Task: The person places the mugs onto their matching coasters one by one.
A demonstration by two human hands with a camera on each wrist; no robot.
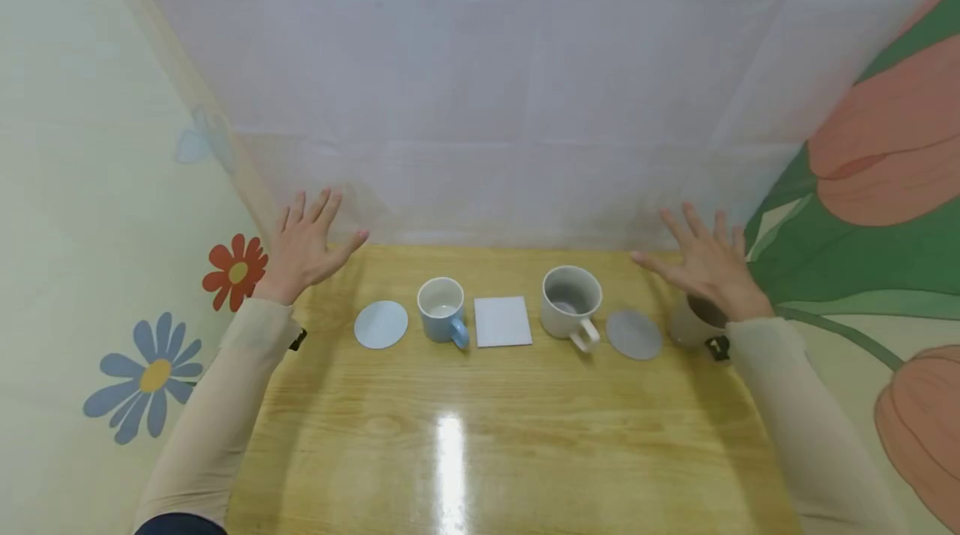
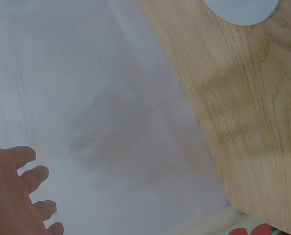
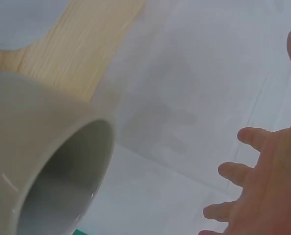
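Observation:
My left hand [image 1: 303, 250] is held over the table's far left corner, fingers straight and spread, holding nothing. Nearest to it lies a round light-blue coaster [image 1: 381, 324], with a small blue mug [image 1: 441, 310] just right of that. On the other side, my right hand [image 1: 708, 264] spreads its fingers above the far right corner, also holding nothing. Partly hidden beneath that hand and wrist stands a mug [image 1: 686, 322]; the right wrist view shows its pale body [image 3: 42, 122] and open rim up close. Beside it lies a round grey coaster [image 1: 633, 334].
Between the two hands, a square white coaster [image 1: 502, 322] lies next to a larger white mug [image 1: 570, 302], whose handle points toward me. All stand in a row on a wooden table [image 1: 510, 435]. A white sheet [image 1: 487, 102] hangs behind; flowered cloths flank both sides.

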